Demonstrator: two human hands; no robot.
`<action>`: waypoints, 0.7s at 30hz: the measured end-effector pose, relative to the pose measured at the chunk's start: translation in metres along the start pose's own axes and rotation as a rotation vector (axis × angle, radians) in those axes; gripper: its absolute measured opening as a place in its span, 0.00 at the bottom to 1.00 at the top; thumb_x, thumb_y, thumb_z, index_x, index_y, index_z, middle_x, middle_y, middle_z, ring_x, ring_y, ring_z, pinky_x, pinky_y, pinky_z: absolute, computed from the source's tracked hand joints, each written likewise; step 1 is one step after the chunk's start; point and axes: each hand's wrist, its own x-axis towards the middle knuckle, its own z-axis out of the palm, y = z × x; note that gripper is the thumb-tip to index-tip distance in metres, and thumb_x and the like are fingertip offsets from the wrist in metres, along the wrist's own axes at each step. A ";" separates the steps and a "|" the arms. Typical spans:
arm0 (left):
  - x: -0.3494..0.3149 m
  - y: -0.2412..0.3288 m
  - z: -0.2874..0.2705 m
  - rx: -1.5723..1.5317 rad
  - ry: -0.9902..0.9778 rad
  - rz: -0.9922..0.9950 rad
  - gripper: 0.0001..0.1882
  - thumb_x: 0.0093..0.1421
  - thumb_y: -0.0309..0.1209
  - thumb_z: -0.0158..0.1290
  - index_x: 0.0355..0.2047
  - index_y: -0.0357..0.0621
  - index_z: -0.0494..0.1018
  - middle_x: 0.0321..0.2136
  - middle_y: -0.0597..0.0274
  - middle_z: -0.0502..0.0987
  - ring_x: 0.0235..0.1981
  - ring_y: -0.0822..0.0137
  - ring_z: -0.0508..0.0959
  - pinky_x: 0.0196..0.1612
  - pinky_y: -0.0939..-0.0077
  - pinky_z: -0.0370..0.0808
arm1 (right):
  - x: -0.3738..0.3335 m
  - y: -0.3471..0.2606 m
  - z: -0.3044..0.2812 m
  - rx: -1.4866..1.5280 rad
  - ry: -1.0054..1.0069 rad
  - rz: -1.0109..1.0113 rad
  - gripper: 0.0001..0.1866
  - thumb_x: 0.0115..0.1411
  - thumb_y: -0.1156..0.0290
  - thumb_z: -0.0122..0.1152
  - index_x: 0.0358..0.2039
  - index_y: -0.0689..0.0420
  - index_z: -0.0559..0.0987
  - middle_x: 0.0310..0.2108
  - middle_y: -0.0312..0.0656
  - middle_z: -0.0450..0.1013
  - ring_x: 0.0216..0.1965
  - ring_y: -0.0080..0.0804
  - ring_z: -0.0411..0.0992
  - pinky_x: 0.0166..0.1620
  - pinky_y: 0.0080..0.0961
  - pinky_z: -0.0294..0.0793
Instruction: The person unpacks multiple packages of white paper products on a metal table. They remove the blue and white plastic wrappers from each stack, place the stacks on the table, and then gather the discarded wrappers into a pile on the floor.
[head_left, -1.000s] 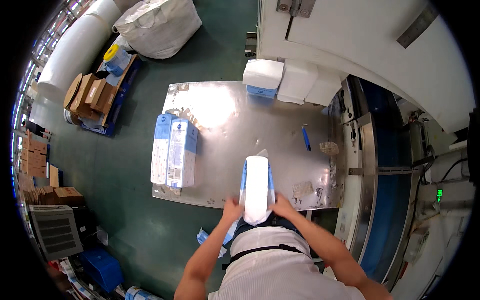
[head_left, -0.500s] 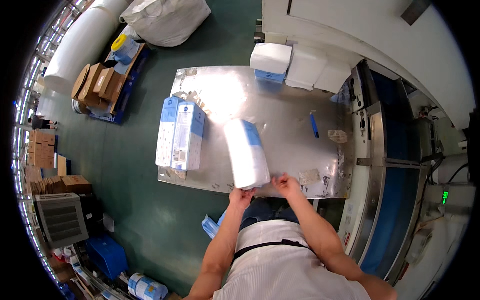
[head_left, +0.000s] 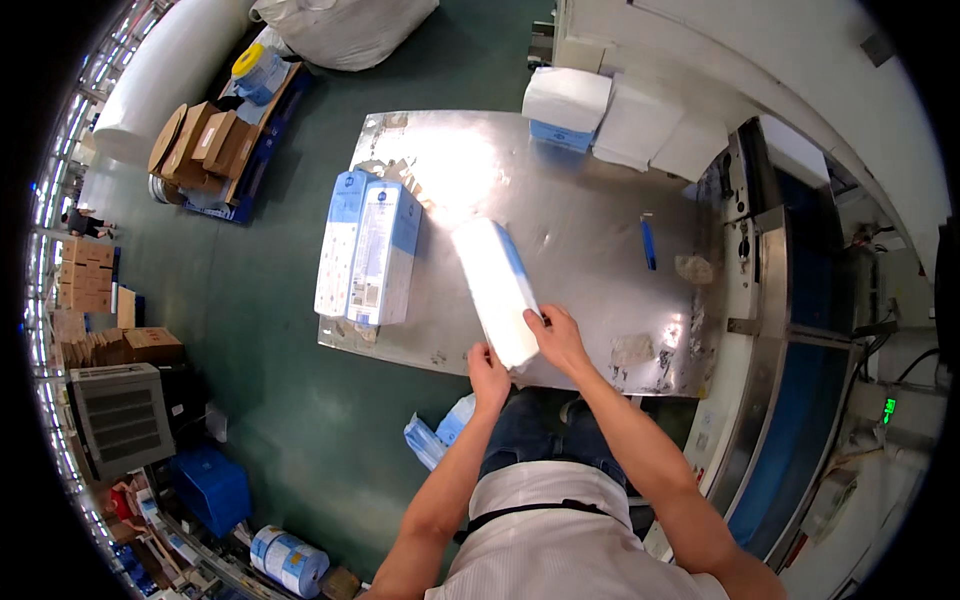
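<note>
A long white-and-blue soft pack (head_left: 497, 290) lies slantwise on the metal table (head_left: 590, 250), its near end between my hands. My left hand (head_left: 489, 376) is at its lower left edge, the fingers bent and partly hidden against the pack. On its right side, near the same end, my right hand (head_left: 558, 336) grips with thumb and fingers. The near end looks white and loosely wrapped. To the left, two filled white-and-blue packs (head_left: 385, 255) stand side by side near the table's left edge.
A blue cutter (head_left: 648, 243) lies on the table's right part. White stacks (head_left: 568, 98) sit at the far edge. On the right runs a machine with a blue belt (head_left: 790, 430). Blue-and-white film (head_left: 425, 440) is on the floor left of my legs. A loaded pallet (head_left: 235, 205) stands far left.
My right hand has moved in from beside the pack and taken hold of its right side. My left hand has shifted up along the left edge, and the pack is turned slightly.
</note>
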 end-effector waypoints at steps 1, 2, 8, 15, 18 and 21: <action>-0.002 0.021 -0.004 -0.143 -0.169 -0.262 0.09 0.70 0.30 0.52 0.36 0.36 0.74 0.31 0.58 0.77 0.30 0.69 0.78 0.31 0.70 0.75 | 0.002 0.016 -0.003 -0.184 0.013 0.041 0.19 0.67 0.58 0.62 0.41 0.65 0.81 0.35 0.50 0.77 0.38 0.42 0.76 0.45 0.37 0.75; -0.001 0.020 -0.005 -0.253 -0.150 -0.328 0.09 0.71 0.31 0.52 0.37 0.37 0.74 0.32 0.60 0.78 0.31 0.70 0.78 0.31 0.71 0.76 | 0.000 0.020 0.001 -0.028 0.011 0.078 0.19 0.68 0.58 0.61 0.40 0.65 0.81 0.34 0.47 0.77 0.37 0.38 0.75 0.44 0.34 0.74; -0.008 0.006 0.001 -0.576 -0.108 -0.528 0.11 0.72 0.37 0.53 0.40 0.42 0.73 0.34 0.65 0.78 0.33 0.74 0.77 0.32 0.75 0.78 | -0.010 0.065 0.007 0.424 -0.011 0.221 0.14 0.69 0.62 0.61 0.40 0.63 0.81 0.29 0.33 0.75 0.32 0.20 0.70 0.37 0.23 0.70; -0.012 -0.012 0.015 -0.472 -0.054 -0.603 0.12 0.71 0.37 0.53 0.45 0.41 0.75 0.35 0.60 0.80 0.33 0.69 0.80 0.37 0.71 0.80 | 0.002 0.089 0.005 -0.257 0.058 0.009 0.13 0.70 0.63 0.55 0.39 0.62 0.76 0.30 0.56 0.78 0.34 0.57 0.77 0.39 0.47 0.75; -0.012 -0.095 0.030 -0.014 -0.127 -0.503 0.11 0.67 0.36 0.56 0.41 0.40 0.77 0.35 0.55 0.81 0.34 0.60 0.82 0.36 0.65 0.81 | -0.016 0.119 0.022 -0.474 -0.032 0.005 0.14 0.71 0.61 0.52 0.39 0.61 0.73 0.33 0.62 0.78 0.38 0.68 0.76 0.42 0.58 0.74; 0.058 -0.042 0.024 0.192 -0.448 -0.510 0.15 0.59 0.32 0.59 0.44 0.35 0.79 0.41 0.43 0.82 0.42 0.47 0.83 0.48 0.55 0.80 | 0.010 0.125 0.021 -0.534 -0.067 0.161 0.23 0.71 0.52 0.49 0.48 0.62 0.73 0.36 0.63 0.79 0.42 0.67 0.77 0.45 0.58 0.76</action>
